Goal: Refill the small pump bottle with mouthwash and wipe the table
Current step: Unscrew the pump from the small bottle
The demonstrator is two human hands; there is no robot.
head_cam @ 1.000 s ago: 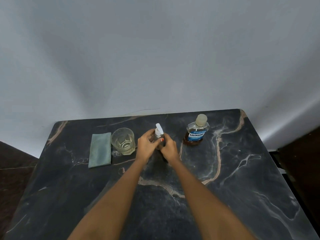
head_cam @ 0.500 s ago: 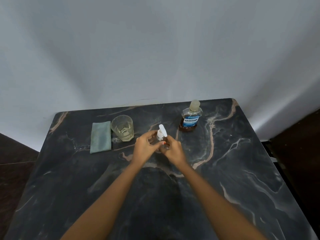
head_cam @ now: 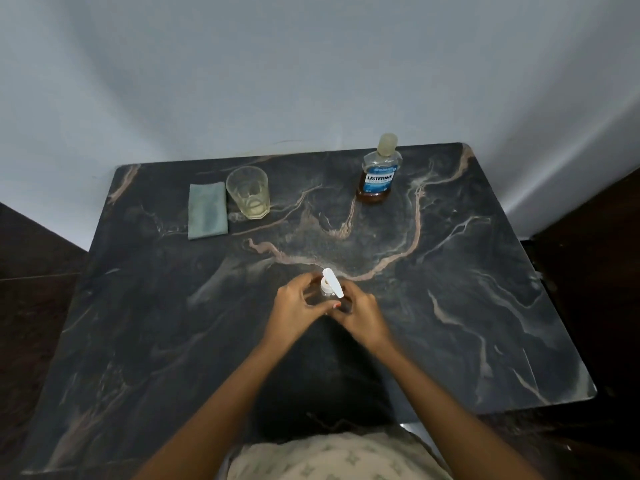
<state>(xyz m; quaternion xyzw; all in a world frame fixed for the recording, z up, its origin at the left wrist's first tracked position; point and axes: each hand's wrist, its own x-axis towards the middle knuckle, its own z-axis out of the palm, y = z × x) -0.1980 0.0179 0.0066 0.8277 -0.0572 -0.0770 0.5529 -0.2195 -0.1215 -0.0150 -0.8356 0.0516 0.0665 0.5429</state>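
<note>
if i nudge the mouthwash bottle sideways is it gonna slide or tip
The mouthwash bottle would probably slide: it looks nearly full, so it is weighty, and the polished stone table likely offers little grip. A push high at its cap might tip it, since it stands taller than its base.

A dark stone surface [head_cam: 450, 306] holds a folded cloth [head_cam: 207, 215], a glass [head_cam: 248, 192] just beside it, and a mouthwash bottle [head_cam: 378, 174].

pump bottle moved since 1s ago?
Yes. The pump bottle, held in both hands, has come toward the person, away from the mouthwash bottle it was beside.
</note>
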